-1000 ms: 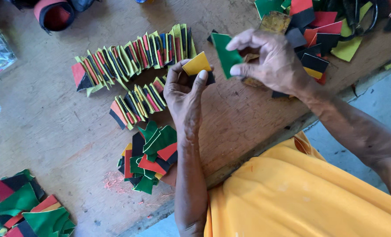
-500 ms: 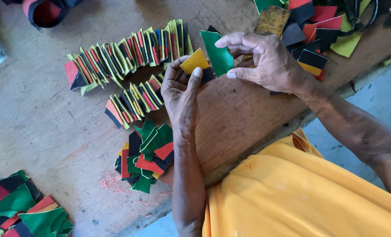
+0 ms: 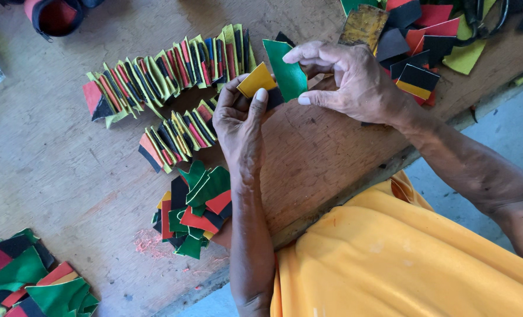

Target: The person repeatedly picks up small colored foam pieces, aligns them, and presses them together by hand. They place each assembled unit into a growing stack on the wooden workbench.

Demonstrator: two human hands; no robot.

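Here, near the upper middle of the frame, both hands meet over a worn wooden tabletop (image 3: 332, 170). The left hand (image 3: 241, 126) is closed on a small yellow piece (image 3: 256, 80), its thumb pressed on top and a dark scrap showing just beneath it. The right hand (image 3: 355, 79) pinches a green piece (image 3: 288, 70) between thumb and forefinger, held upright and touching the yellow piece along one edge.

Just left of the hands, a long fanned row of folded pieces (image 3: 167, 67) in red, black, yellow and green runs across the upper part of the frame, standing on edge and overlapping. A shorter fanned row (image 3: 179, 135) lies below it, close to the left wrist. Lower down, beside the left forearm, a loose heap of green, red and black cut pieces (image 3: 194, 211) lies flat. Another pile of cut pieces (image 3: 425, 29) in black, red and yellow-green fills the upper right, behind the right hand, with a brownish-yellow square (image 3: 364, 26) at its left edge. A further stack of green and red pieces (image 3: 32, 282) sits in the lower left corner. At the top left stands a round red-and-black container (image 3: 53, 14). The person wears a yellow garment (image 3: 402, 258), seen at the lower right.
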